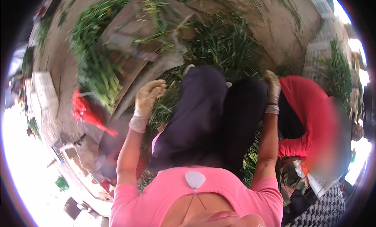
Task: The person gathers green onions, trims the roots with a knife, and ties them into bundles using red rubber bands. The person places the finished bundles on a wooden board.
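Observation:
My left hand (150, 93), in a soiled pale glove, is raised beside my left knee with its fingers loosely bent. Nothing shows in it. Long narrow green leaves (164, 106) lie below and beyond it. To its left, a bundle of long-leaved greens (101, 80) with pale cut stalks rests along a wooden board (130, 77). My right hand (272, 84), gloved too, hangs at the outer side of my right knee, close to a person in red; its fingers are blurred and what they hold cannot be seen. A dark heap of loose leaves (223, 48) spreads in front of my knees.
A person in a red top (311, 109) bends close at my right. Beyond them stands a pale crate (315, 59) with greens (337, 71). A red plastic bag (86, 109) lies at the left, with a white crate (45, 89) farther out. Cut stalks (155, 15) litter a flat sheet ahead.

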`<move>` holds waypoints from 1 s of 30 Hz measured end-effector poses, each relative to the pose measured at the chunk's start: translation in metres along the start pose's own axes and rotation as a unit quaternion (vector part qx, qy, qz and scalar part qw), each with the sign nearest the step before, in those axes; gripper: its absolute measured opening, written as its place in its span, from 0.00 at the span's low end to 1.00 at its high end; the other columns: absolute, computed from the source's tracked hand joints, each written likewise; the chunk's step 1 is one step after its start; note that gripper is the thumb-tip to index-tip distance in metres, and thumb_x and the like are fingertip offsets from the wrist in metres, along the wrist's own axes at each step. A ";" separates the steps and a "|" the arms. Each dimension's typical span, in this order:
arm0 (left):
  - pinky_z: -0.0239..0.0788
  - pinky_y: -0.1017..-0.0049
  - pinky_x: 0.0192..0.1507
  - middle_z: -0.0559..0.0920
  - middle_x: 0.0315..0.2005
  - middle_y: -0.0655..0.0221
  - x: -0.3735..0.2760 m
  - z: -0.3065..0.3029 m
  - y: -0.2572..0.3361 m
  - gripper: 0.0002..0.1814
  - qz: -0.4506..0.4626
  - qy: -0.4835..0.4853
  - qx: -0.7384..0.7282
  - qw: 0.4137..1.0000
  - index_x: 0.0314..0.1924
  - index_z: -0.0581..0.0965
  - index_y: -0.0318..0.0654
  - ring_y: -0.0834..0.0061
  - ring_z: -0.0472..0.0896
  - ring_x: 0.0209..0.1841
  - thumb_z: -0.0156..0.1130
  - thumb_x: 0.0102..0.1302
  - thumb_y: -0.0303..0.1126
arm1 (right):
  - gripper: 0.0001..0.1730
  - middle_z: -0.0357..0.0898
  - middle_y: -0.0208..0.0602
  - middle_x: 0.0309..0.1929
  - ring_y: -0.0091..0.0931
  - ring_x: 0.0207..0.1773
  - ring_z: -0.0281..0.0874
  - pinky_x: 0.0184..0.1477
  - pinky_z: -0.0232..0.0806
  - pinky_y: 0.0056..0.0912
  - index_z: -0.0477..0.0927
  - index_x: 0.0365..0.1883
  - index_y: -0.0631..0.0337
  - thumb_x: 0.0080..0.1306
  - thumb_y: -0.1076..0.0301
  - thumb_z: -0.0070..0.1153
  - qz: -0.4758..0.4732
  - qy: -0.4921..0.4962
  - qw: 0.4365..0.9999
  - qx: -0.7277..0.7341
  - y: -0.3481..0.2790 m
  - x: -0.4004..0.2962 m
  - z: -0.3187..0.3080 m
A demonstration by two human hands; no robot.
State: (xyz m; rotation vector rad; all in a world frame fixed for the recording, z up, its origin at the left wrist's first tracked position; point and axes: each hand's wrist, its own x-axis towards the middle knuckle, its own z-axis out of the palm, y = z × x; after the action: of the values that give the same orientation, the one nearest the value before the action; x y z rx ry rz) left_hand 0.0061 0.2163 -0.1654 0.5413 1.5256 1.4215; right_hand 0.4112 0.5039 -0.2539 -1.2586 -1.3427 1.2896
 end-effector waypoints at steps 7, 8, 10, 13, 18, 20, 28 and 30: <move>0.72 0.82 0.43 0.82 0.44 0.70 0.240 0.133 -0.081 0.22 -0.149 -0.223 0.073 0.961 0.58 0.74 0.35 0.86 0.79 0.39 0.62 0.68 0.38 | 0.10 0.74 0.28 0.33 0.16 0.24 0.68 0.26 0.64 0.16 0.78 0.47 0.64 0.68 0.74 0.51 0.350 0.016 0.933 0.081 0.225 0.037 0.035; 0.73 0.81 0.44 0.82 0.44 0.69 0.261 0.152 -0.097 0.22 -0.184 -0.219 0.068 0.956 0.58 0.74 0.35 0.86 0.80 0.39 0.62 0.68 0.38 | 0.13 0.76 0.29 0.32 0.16 0.23 0.69 0.26 0.64 0.16 0.79 0.49 0.63 0.68 0.73 0.50 0.353 0.004 0.932 0.085 0.251 0.043 0.034; 0.74 0.80 0.46 0.82 0.44 0.69 0.293 0.178 -0.126 0.21 -0.246 -0.189 0.065 0.948 0.58 0.75 0.36 0.85 0.80 0.40 0.62 0.68 0.37 | 0.14 0.77 0.30 0.31 0.17 0.22 0.69 0.25 0.64 0.17 0.78 0.51 0.64 0.68 0.71 0.52 0.383 -0.017 0.922 0.061 0.261 0.063 0.059; 0.75 0.80 0.47 0.83 0.44 0.70 0.316 0.201 -0.176 0.19 -0.321 -0.204 0.028 0.924 0.56 0.75 0.37 0.85 0.81 0.39 0.62 0.69 0.37 | 0.15 0.79 0.33 0.28 0.18 0.21 0.70 0.24 0.64 0.19 0.80 0.49 0.65 0.66 0.68 0.55 0.435 -0.010 0.901 0.002 0.255 0.089 0.105; 0.75 0.79 0.47 0.82 0.43 0.71 0.317 0.210 -0.230 0.19 -0.375 -0.186 -0.007 0.908 0.56 0.75 0.38 0.85 0.80 0.40 0.62 0.69 0.37 | 0.16 0.80 0.34 0.28 0.21 0.23 0.74 0.30 0.68 0.23 0.81 0.48 0.62 0.63 0.65 0.62 0.344 0.022 0.917 -0.202 0.299 0.105 0.137; 0.74 0.78 0.48 0.82 0.44 0.71 0.315 0.209 -0.238 0.19 -0.383 -0.159 -0.023 0.909 0.56 0.75 0.38 0.84 0.80 0.41 0.62 0.68 0.37 | 0.15 0.80 0.33 0.29 0.22 0.26 0.76 0.33 0.69 0.24 0.80 0.45 0.62 0.63 0.65 0.63 0.165 0.104 0.960 -0.199 0.321 0.093 0.138; 0.71 0.73 0.51 0.83 0.43 0.68 0.330 0.203 -0.224 0.28 -0.251 -0.197 -0.075 0.945 0.59 0.73 0.33 0.78 0.80 0.45 0.64 0.67 0.45 | 0.09 0.81 0.46 0.33 0.42 0.35 0.80 0.35 0.72 0.40 0.78 0.38 0.59 0.63 0.64 0.60 -0.013 -0.176 0.941 -0.289 0.168 0.086 0.180; 0.73 0.72 0.48 0.84 0.40 0.66 0.331 0.194 -0.233 0.26 -0.269 -0.167 -0.112 0.942 0.58 0.73 0.32 0.77 0.81 0.42 0.62 0.68 0.44 | 0.10 0.81 0.45 0.33 0.42 0.35 0.80 0.34 0.72 0.40 0.79 0.39 0.58 0.63 0.64 0.61 0.016 -0.204 0.939 -0.276 0.174 0.077 0.183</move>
State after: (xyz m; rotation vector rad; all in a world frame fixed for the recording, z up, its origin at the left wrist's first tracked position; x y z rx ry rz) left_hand 0.0848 0.5370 -0.4689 0.1861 1.1061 0.9963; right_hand 0.2383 0.5503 -0.4478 -1.4276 -2.0969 1.2855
